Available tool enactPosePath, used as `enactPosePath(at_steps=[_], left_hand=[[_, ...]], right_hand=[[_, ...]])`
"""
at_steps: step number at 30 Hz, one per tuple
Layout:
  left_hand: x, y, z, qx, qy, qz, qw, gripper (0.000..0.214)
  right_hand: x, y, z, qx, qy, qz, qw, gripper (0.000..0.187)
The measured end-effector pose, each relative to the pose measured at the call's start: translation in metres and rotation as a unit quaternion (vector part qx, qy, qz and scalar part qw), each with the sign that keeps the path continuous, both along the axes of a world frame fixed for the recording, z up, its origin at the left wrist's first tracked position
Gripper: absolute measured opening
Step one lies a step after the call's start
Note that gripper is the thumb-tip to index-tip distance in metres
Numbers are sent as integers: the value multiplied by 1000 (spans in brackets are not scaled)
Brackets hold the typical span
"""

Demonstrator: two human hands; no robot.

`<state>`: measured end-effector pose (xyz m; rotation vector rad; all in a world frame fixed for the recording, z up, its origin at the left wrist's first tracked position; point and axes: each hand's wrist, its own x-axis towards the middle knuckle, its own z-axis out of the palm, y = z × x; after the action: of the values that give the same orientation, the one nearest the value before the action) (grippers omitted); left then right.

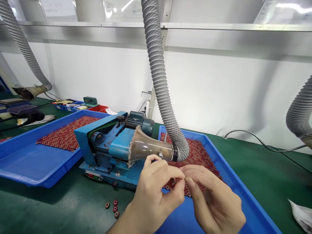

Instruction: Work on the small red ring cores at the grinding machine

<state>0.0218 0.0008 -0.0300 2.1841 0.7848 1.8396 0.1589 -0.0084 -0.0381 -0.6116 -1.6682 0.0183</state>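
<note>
My left hand (156, 191) and my right hand (214, 198) meet in front of the machine, over the near part of the right blue tray (226, 172). Thumb and forefinger are pinched together on each, fingertips almost touching. Whatever sits between the fingertips is too small or too covered to name. Dark red shows through the gap in my left hand's fingers, but I cannot tell if it is a held part or the tray's load. Behind the hands, many small red, toothed ring-shaped parts (195, 152) lie packed in that tray.
A blue belt-driven machine (122, 143) stands just left, its funnel hood (151, 148) joined to a grey hose (158, 65). Another blue tray (31, 165) holds more red parts. Several loose ones (115, 209) lie on the green table (73, 208). A white cloth-like item (302, 213) lies right.
</note>
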Motion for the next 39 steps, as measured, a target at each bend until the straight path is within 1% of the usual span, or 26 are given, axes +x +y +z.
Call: enactPosePath(at_steps=[1, 2, 3, 4, 5, 6, 7, 8, 10, 11, 13, 15, 18, 20, 23, 27, 30, 32, 33, 34, 35, 36, 37, 38, 39], left_hand=[[1, 0, -2, 39, 20, 38, 998, 20], [2, -1, -3, 74, 38, 75, 994, 20], [3, -2, -4, 100, 49, 106, 988, 21], [4, -2, -5, 113, 55, 125, 984, 21], [4, -2, -5, 115, 57, 130, 983, 21], [3, -2, -4, 106, 55, 118, 986, 21], [2, -2, -3, 89, 48, 95, 990, 21], [1, -2, -1, 65, 35, 68, 995, 21], [-1, -2, 2, 10, -4, 11, 1000, 21], [-2, -2, 4, -19, -24, -14, 999, 20], [-3, -2, 6, -77, -56, -54, 994, 19], [-4, -2, 7, -131, -76, -89, 984, 18], [-4, -1, 5, -208, -103, -141, 963, 15], [-4, 0, 3, -243, -117, -171, 948, 13], [-3, 0, 0, -252, -121, -187, 942, 11], [-3, 1, 0, -223, -110, -170, 954, 12], [-3, 2, 0, -189, -86, -147, 967, 14], [-2, 2, 0, -124, -46, -106, 986, 16], [-2, 2, -1, -74, -18, -68, 995, 18], [-1, 2, -2, -20, 10, -20, 1000, 19], [0, 1, -4, 35, 39, 33, 998, 20], [1, 0, -5, 83, 63, 82, 991, 20], [2, 0, -5, 117, 80, 121, 982, 20], [2, -1, -6, 136, 88, 144, 976, 19], [2, -2, -6, 141, 86, 151, 975, 19]], right_hand=[[0, -1, 0, -32, 11, -3, 999, 20], [0, -2, -1, -87, 36, 18, 995, 19], [0, -3, 0, -159, 70, 64, 983, 26], [1, -3, 0, -229, 104, 124, 960, 34], [1, -3, 0, -282, 130, 183, 933, 40], [2, -3, 1, -305, 146, 227, 913, 44], [2, -3, 2, -295, 155, 244, 911, 45], [3, -2, 3, -261, 157, 232, 924, 40], [2, -1, 5, -166, 140, 166, 962, 20], [2, -1, 5, -128, 127, 138, 974, 14], [1, 0, 5, -80, 104, 120, 984, 35], [1, 1, 4, -52, 89, 131, 986, 47], [1, 2, 4, -36, 76, 145, 986, 52], [2, 3, 3, -38, 68, 147, 986, 51], [4, 3, 4, -36, 64, 140, 988, 50], [7, 3, 5, -23, 38, 117, 992, 45], [8, 1, 6, 10, -9, 75, 997, 39], [7, 0, 7, 17, -33, 36, 999, 32], [6, -1, 7, 3, -36, 18, 999, 28], [5, -2, 6, -29, -27, 9, 999, 22], [3, -3, 6, -79, -3, 15, 997, 19], [2, -4, 5, -145, 33, 40, 988, 21], [0, -4, 4, -214, 82, 91, 969, 28], [-2, -4, 3, -280, 134, 160, 937, 35], [-3, -3, 2, -335, 181, 233, 895, 41]])
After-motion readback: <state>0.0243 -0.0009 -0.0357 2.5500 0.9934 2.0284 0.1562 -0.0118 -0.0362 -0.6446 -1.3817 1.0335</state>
